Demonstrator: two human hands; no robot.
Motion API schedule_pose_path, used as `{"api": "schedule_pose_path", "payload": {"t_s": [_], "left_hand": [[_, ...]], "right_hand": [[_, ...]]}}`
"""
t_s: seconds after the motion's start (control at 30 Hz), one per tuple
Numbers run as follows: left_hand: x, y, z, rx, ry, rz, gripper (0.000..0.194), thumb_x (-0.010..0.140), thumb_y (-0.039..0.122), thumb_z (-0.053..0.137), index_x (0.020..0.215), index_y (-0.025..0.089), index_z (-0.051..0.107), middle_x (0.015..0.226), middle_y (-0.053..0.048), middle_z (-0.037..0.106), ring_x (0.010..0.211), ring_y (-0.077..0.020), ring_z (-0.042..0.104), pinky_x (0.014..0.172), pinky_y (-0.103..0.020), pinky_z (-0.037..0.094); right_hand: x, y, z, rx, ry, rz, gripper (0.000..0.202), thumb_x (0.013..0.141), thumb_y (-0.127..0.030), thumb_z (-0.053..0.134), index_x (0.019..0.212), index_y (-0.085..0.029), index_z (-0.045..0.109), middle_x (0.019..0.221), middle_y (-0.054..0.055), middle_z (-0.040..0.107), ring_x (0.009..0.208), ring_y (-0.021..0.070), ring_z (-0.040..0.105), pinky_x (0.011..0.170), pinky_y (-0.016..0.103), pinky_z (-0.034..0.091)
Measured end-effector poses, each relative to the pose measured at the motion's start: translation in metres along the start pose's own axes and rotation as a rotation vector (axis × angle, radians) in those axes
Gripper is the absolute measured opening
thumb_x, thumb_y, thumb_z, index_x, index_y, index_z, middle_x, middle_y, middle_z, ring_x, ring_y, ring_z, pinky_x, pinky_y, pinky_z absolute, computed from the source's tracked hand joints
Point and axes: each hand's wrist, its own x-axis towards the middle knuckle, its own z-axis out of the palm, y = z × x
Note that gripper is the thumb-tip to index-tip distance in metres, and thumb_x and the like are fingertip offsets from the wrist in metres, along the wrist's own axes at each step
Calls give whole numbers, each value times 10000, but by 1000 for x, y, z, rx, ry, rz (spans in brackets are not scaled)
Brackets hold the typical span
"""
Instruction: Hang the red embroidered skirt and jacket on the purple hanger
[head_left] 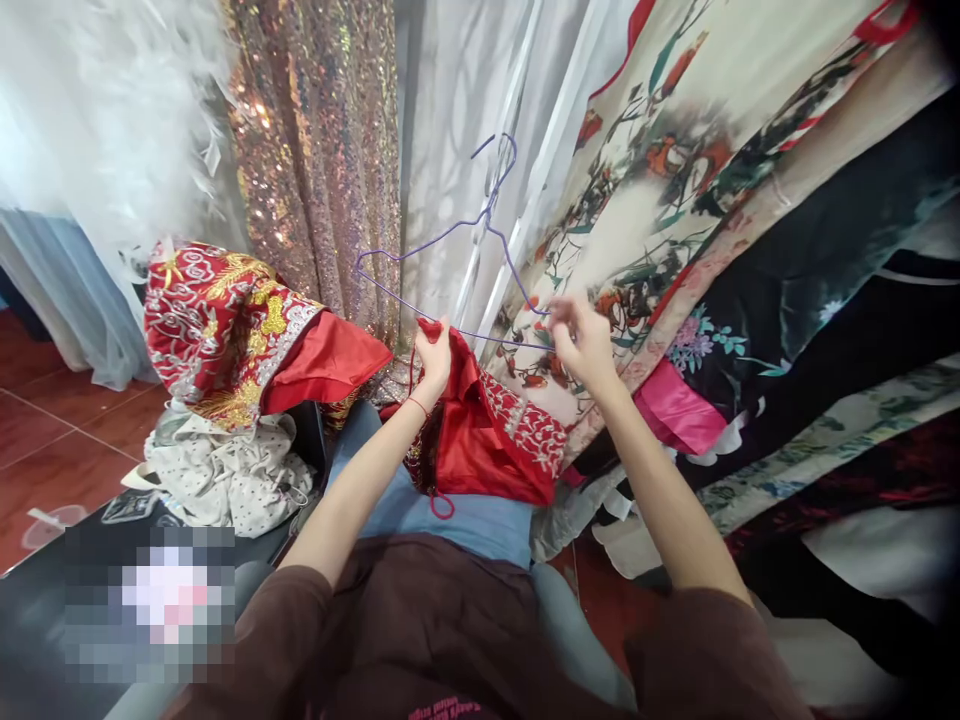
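Note:
A purple wire hanger (442,235) stands upright in front of me, its hook at the top. My right hand (581,335) has its fingers closed around the hanger's right end. With closed fingers my left hand (433,352) pinches the red edge of an embroidered red garment (487,455), just below the hanger's lower bar. The garment lies over my lap, its plain red lining showing and a thin red loop hanging at its lower edge. Another red piece with gold and silver embroidery (217,330) is spread to the left, its red lining turned outward.
Hanging clothes fill the right side, among them a floral cream dress (660,160). A sequined garment (322,150) and white feathers (150,110) hang at the back left. On a black surface (45,600) at the left lies a dotted white cloth (240,475).

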Motion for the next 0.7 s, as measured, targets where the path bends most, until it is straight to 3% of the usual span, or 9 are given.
{"api": "schedule_pose_path", "payload": {"t_s": [0.07, 0.13, 0.27, 0.37, 0.43, 0.47, 0.57, 0.63, 0.7], "left_hand": [[0, 0, -3, -4, -19, 5, 514, 681, 623, 788, 716, 203, 493, 694, 34, 563, 642, -110, 518, 696, -271, 458], [1, 1, -6, -17, -25, 10, 507, 684, 617, 787, 724, 204, 496, 692, 37, 560, 634, -107, 510, 679, -266, 453], [3, 0, -8, 2, -27, 5, 468, 709, 571, 788, 723, 204, 499, 675, 44, 546, 620, -104, 507, 684, -266, 461], [6, 1, -7, 34, -38, -3, 445, 736, 545, 779, 715, 203, 496, 681, 40, 553, 627, -108, 525, 698, -271, 477], [9, 3, -9, 41, -34, -3, 431, 740, 525, 784, 717, 200, 502, 685, 38, 560, 636, -111, 537, 707, -271, 485], [11, 5, -10, 44, -29, 0, 423, 738, 513, 790, 719, 199, 506, 686, 37, 562, 643, -112, 543, 713, -270, 489], [16, 8, -15, 70, -22, 18, 398, 738, 487, 798, 730, 194, 527, 707, 23, 586, 683, -124, 569, 747, -275, 500], [20, 7, -18, 87, -20, 30, 380, 744, 479, 792, 744, 190, 545, 740, 7, 614, 721, -135, 595, 780, -282, 507], [23, 5, -18, 91, -19, 43, 360, 754, 474, 779, 768, 186, 564, 777, -4, 636, 751, -143, 617, 810, -288, 510]], "right_hand": [[-47, 8, -3, -163, -151, -162, 261, 871, -176, 438, 1023, -196, 650, 784, 54, 646, 672, 184, 600, 669, 325, 506], [-94, 10, 6, -289, -384, -361, 271, 851, -195, 477, 1033, -165, 675, 911, 123, 686, 814, 237, 645, 702, 355, 511], [-173, -16, 44, -307, -804, -742, 469, 829, -200, 514, 1281, -151, 631, 1254, 197, 657, 1158, 301, 617, 949, 436, 481], [-204, -35, 73, -271, -1023, -918, 686, 752, -269, 638, 1418, -138, 540, 1437, 199, 564, 1364, 313, 491, 1111, 465, 382], [-204, -31, 85, -393, -1146, -881, 666, 691, -260, 701, 1333, -108, 615, 1249, 184, 689, 1241, 302, 581, 1144, 459, 347], [-198, -22, 86, -479, -1194, -821, 546, 688, -223, 703, 1223, -118, 686, 1088, 148, 746, 1130, 282, 632, 1141, 443, 345], [-152, 19, 66, -628, -1236, -616, 198, 739, -78, 606, 800, -194, 755, 727, 54, 740, 875, 223, 656, 1079, 406, 365], [-107, 48, 36, -627, -1175, -559, 202, 765, -91, 577, 783, -196, 749, 724, 65, 739, 860, 227, 641, 1047, 450, 350], [-63, 70, 1, -599, -954, -430, 239, 732, -113, 581, 872, -207, 750, 834, 86, 758, 932, 247, 624, 1032, 509, 297]]}}
